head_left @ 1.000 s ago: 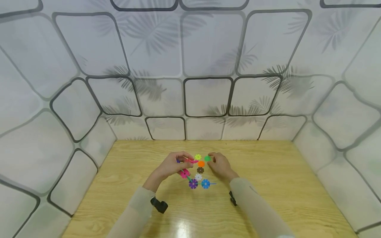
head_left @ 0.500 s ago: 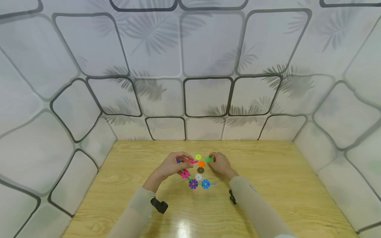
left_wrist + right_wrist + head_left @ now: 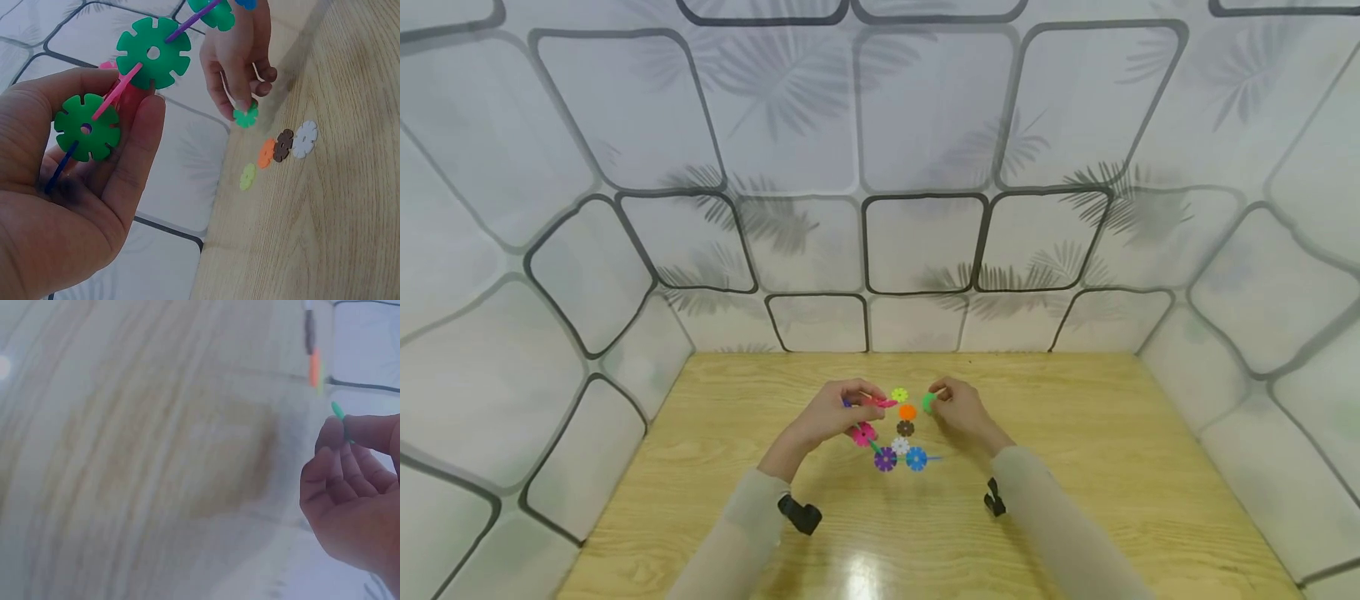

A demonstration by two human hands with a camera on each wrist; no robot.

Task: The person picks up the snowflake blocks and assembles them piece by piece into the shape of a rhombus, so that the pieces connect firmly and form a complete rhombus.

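My left hand [image 3: 831, 414] grips a chain of notched plastic discs slotted edge to edge. In the left wrist view two green discs [image 3: 154, 52] of it show, joined by a pink one [image 3: 117, 91] seen edge-on. A bright pink disc [image 3: 863, 434], a purple disc [image 3: 885, 459] and a blue disc [image 3: 916, 458] belong to the chain's near side. Part of the chain is hidden by the fingers. Between thumb and fingertip my right hand [image 3: 960, 407] pinches a loose light green disc [image 3: 245, 116], held apart from the chain.
A yellow disc [image 3: 248, 177], an orange disc [image 3: 267, 154], a brown disc [image 3: 283, 145] and a white disc [image 3: 305, 139] lie in a row on the wooden table [image 3: 1075, 467]. A patterned wall covering [image 3: 925, 250] encloses the table at the back and sides.
My right hand has lifted the light green disc and drawn it slightly to the right, away from the row. The left hand with the chain has barely moved.
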